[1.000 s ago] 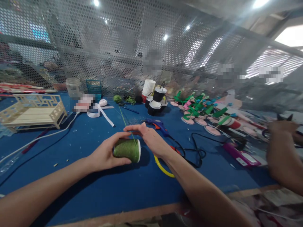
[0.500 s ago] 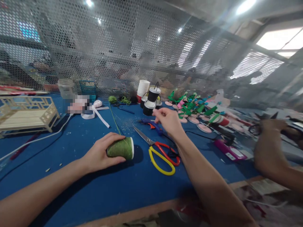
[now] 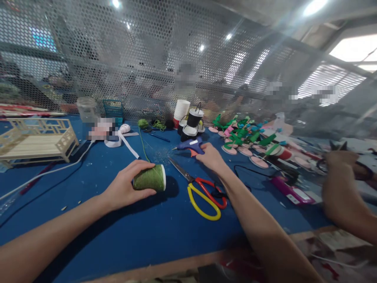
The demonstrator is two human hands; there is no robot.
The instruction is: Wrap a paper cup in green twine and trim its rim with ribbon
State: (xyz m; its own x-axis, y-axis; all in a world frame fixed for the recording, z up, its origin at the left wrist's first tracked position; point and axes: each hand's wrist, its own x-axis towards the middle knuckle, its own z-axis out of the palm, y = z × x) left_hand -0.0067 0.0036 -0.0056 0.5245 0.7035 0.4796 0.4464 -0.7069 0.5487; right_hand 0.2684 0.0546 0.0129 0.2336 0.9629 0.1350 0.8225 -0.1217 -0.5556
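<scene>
My left hand (image 3: 128, 182) is closed around a paper cup wrapped in green yarn (image 3: 149, 179), which lies on its side with its white rim facing right. A strand of green yarn (image 3: 143, 146) runs from the cup back to a green ball of yarn (image 3: 143, 124). In my right hand (image 3: 210, 158) is the handle of a blue glue gun (image 3: 188, 146) with an orange trigger, its nozzle pointing left. Scissors (image 3: 203, 192) with one red and one yellow handle lie spread on the table between my hands, below the glue gun.
Black-wrapped cups (image 3: 193, 124) and stacked white cups (image 3: 182, 109) stand at the back. Green craft plants on pink discs (image 3: 241, 137) crowd the right, near a purple power strip (image 3: 291, 192). A co-worker's arm (image 3: 343, 188) reaches in there. A small wooden bed frame (image 3: 38, 143) stands left.
My right hand has come down and gripped the glue gun, which is now raised slightly from the table. My left hand still holds the yarn-wrapped cup. The view has shifted a little.
</scene>
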